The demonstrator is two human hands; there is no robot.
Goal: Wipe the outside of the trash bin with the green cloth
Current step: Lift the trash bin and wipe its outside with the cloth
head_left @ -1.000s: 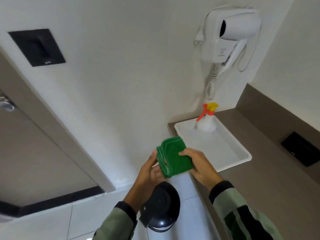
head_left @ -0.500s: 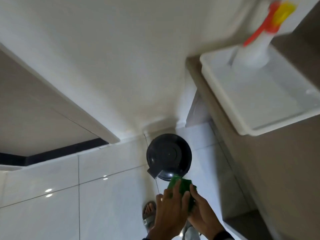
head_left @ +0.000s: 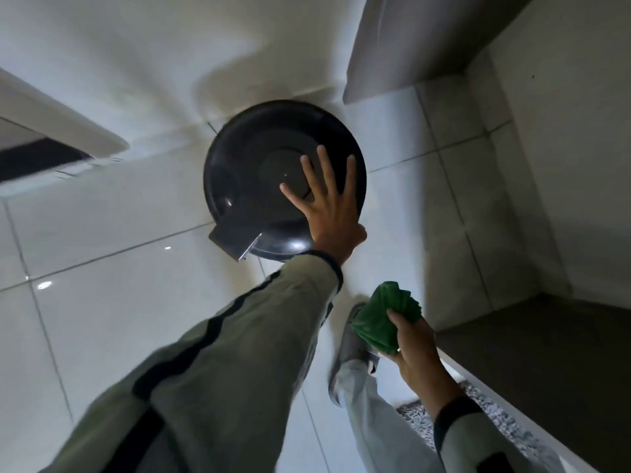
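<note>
Motion blur softens the near sleeves and the wall edges, and only the round black lid of the trash bin [head_left: 259, 172] shows from above; its sides are almost wholly hidden beneath that lid. A squarish grey tab [head_left: 234, 241] juts from the lid's near-left edge (a pedal or hinge part, I cannot tell which). The bin stands on glossy white floor tiles [head_left: 112, 295] close to the wall, left of a grey cabinet side [head_left: 403, 46]. The left hand [head_left: 329, 206] lies over the lid's right part, fingers spread and grip released; whether the palm actually presses the smooth plastic cannot be made out. The right hand [head_left: 415, 349], lower right and well apart from the bin, has its grip clenched around the bunched green cloth [head_left: 379, 319], whose soft folds stick out above the thumb. Below it a trouser leg and a grey shoe [head_left: 351, 339] are partly covered by cloth and hand.
</note>
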